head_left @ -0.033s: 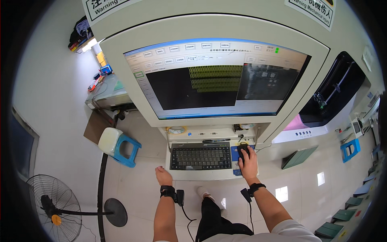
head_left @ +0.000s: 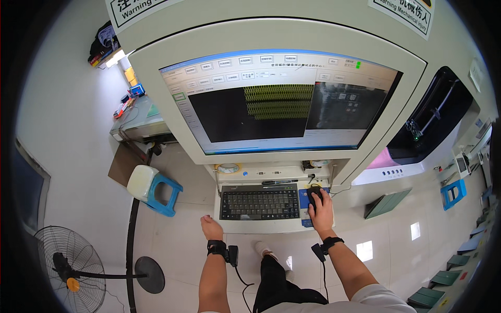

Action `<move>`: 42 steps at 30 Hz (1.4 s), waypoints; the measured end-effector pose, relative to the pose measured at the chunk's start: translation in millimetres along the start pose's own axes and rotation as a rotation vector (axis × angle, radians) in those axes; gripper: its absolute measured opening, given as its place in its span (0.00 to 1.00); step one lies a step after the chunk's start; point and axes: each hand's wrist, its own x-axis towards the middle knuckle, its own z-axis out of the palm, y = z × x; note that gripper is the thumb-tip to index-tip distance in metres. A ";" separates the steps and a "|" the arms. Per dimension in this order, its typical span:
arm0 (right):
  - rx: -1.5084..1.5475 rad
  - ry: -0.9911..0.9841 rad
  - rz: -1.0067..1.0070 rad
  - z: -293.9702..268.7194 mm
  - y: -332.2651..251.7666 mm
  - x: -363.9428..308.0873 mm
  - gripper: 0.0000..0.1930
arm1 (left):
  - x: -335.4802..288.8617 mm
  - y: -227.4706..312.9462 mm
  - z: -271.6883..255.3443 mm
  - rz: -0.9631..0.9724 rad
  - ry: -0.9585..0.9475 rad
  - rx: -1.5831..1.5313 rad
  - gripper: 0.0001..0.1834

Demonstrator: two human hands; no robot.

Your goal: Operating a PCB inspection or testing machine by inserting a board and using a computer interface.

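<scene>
My right hand [head_left: 321, 209] is wrapped over a black computer mouse [head_left: 314, 195], which rests on a blue mat [head_left: 306, 207] at the right of a pull-out shelf [head_left: 255, 226]. Left of the mouse lies a black keyboard [head_left: 260, 204]. At the shelf's front left corner, my left hand [head_left: 211, 228] hangs with its fingers curled in; nothing shows in it. Above the shelf, a monitor [head_left: 250, 128] set in a beige machine housing displays a yellow-green pattern on black and a grey picture panel.
A pen [head_left: 279, 182] lies behind the keyboard, and a tape roll [head_left: 228, 168] sits further back. To the left stand a blue-and-white stool [head_left: 166, 194] and a pedestal fan [head_left: 70, 268]. Green boards [head_left: 387, 203] lean at the right, near a dark machine window [head_left: 436, 117].
</scene>
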 end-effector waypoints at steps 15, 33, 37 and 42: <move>0.002 0.017 0.012 4.6 2.9 7.5 0.23 | 6.5 2.7 5.8 0.005 0.004 -0.010 0.21; -0.039 0.025 0.018 2.4 -0.7 7.7 0.26 | 4.8 3.7 2.6 0.019 0.004 -0.042 0.20; -0.064 0.039 0.015 4.8 2.4 7.2 0.26 | 7.2 2.2 4.3 0.015 -0.009 -0.034 0.25; -0.119 0.047 0.044 -3.9 2.0 1.6 0.27 | 7.6 -3.5 11.2 -0.017 -0.089 -0.084 0.39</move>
